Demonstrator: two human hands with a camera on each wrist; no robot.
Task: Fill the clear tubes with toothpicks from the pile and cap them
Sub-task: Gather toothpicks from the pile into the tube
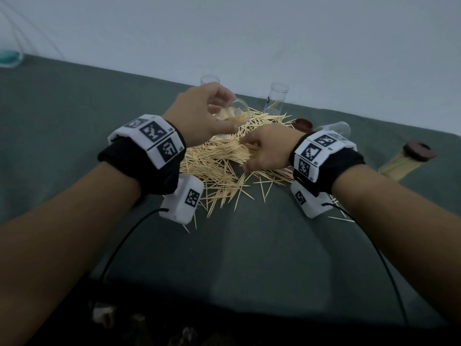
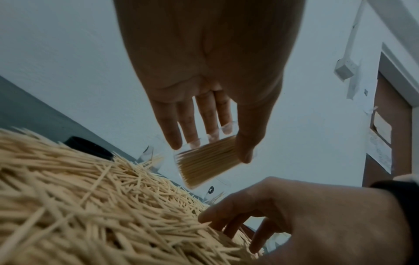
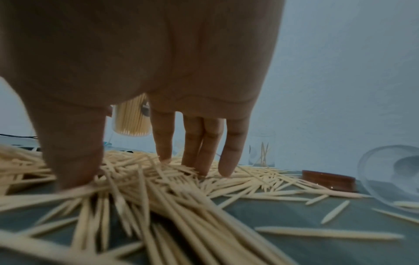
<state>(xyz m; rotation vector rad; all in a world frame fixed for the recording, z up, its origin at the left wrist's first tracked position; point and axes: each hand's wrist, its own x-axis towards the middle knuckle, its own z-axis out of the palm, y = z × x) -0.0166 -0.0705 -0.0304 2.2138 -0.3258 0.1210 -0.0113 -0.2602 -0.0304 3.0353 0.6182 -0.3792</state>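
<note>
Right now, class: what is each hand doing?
Left hand: holding a clear tube partly filled with toothpicks.
Right hand: open, fingers reaching into the toothpick pile.

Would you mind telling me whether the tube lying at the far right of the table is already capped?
Capped. The tube lying on its side is packed with toothpicks, and a brown cap sits on its far end.

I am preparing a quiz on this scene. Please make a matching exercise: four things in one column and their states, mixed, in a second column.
Things:
1. tube in the left hand
2. capped tube
3. standing tube
4. brown cap

States:
a. loose on the cloth beside the pile
b. upright, only a few toothpicks inside
c. held tilted above the pile, partly filled
d. lying on its side, full, closed

Pairs: 1-c, 2-d, 3-b, 4-a
</note>
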